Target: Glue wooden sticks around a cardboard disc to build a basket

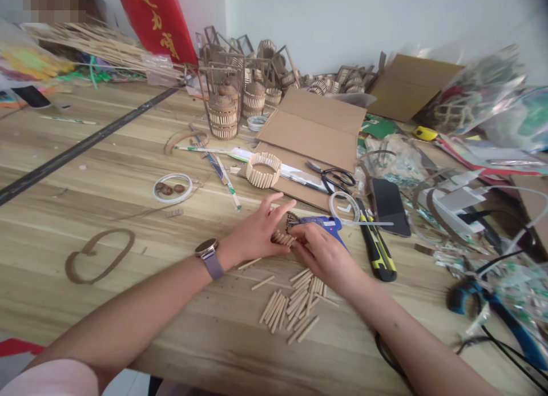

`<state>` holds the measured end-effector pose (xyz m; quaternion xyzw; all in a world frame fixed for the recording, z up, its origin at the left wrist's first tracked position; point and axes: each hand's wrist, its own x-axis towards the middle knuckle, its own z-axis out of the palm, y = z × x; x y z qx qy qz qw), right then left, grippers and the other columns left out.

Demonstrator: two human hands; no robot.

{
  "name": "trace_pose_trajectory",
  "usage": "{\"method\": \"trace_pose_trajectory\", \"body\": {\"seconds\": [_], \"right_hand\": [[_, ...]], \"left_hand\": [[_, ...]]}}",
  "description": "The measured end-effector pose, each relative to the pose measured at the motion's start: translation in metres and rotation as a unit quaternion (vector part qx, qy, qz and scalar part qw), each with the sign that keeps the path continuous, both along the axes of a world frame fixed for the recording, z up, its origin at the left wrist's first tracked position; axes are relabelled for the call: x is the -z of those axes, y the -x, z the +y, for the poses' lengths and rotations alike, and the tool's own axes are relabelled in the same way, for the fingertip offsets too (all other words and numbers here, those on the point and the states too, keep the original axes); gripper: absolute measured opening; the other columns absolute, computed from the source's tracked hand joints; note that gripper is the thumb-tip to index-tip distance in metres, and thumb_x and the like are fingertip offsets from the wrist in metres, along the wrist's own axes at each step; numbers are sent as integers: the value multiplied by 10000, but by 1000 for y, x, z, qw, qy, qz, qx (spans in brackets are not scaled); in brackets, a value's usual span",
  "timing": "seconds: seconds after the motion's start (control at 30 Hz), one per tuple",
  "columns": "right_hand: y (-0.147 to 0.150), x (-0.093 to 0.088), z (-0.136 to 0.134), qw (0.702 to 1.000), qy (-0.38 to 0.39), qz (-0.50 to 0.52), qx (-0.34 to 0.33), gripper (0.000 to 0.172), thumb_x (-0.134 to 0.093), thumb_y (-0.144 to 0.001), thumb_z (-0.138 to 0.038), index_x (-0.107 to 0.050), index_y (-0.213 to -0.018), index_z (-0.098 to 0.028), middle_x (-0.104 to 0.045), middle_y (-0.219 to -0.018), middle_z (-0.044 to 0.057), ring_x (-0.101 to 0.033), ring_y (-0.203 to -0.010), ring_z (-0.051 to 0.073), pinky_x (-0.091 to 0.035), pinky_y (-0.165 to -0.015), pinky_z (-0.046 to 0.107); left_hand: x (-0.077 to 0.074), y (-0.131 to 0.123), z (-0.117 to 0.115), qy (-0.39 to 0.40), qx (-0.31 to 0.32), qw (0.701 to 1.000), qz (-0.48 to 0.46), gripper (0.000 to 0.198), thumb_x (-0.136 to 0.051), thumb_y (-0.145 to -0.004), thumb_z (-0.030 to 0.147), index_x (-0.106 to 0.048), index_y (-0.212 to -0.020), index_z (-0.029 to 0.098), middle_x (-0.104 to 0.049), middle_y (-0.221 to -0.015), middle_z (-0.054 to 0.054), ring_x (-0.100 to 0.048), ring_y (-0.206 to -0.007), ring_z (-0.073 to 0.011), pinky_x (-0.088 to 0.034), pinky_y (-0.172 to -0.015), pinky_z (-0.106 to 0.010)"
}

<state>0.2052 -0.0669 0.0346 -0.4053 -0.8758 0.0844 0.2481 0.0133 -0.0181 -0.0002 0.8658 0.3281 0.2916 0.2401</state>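
Note:
My left hand (257, 230) curls around a small brown band with short wooden sticks (283, 237) set side by side along it. Its thumb is under the piece, and the upper fingers are raised. At the piece's right edge, my right hand (323, 253) has thumb and fingertips pinched together; what lies between them is too small to make out. Just behind the right hand is a blue glue gun (322, 221), partly covered by it. Loose short wooden sticks (295, 304) lie in a pile below both hands. A finished-looking ring of pale sticks (264, 170) stands farther back.
Scissors (334, 176), a utility knife (379, 247), a phone (390, 206) and blue-handled pliers (492, 304) lie to the right. Cardboard (312, 122) and small wooden baskets (223, 116) stand behind. A white ring (172, 188) with brown beads and a brown strip loop (100, 256) are left.

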Motion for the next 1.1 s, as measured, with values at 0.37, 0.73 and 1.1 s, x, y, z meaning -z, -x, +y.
{"method": "trace_pose_trajectory", "body": {"seconds": [0.37, 0.73, 1.1], "right_hand": [[-12, -21, -5, 998, 8, -29, 49, 108, -493, -931, -245, -539, -1014, -193, -632, -929, 92, -628, -838, 213, -508, -706, 318], [-64, -12, -10, 935, 189, -81, 290, 321, -514, -843, -508, -643, -832, -213, -695, -729, 54, -636, -626, 212, -459, -573, 308], [-62, -4, -7, 922, 247, 30, 296, 342, -565, -747, -572, -569, -775, -231, -646, -690, 26, -571, -603, 197, -446, -569, 318]], "left_hand": [[-3, -1, -4, 2, -26, 1000, 12, 994, -820, -674, 308, -184, -1438, 269, -178, -1498, -182, -422, -1302, -373, -399, -1054, -570], [-7, -2, -6, -17, -38, 999, 10, 1095, -864, -613, 295, -145, -1439, 280, -187, -1487, -199, -496, -1223, -368, -459, -1006, -557], [-6, -3, -8, -17, -50, 998, 20, 1046, -824, -656, 251, -138, -1444, 287, -183, -1492, -184, -541, -1154, -320, -500, -965, -513]]}}
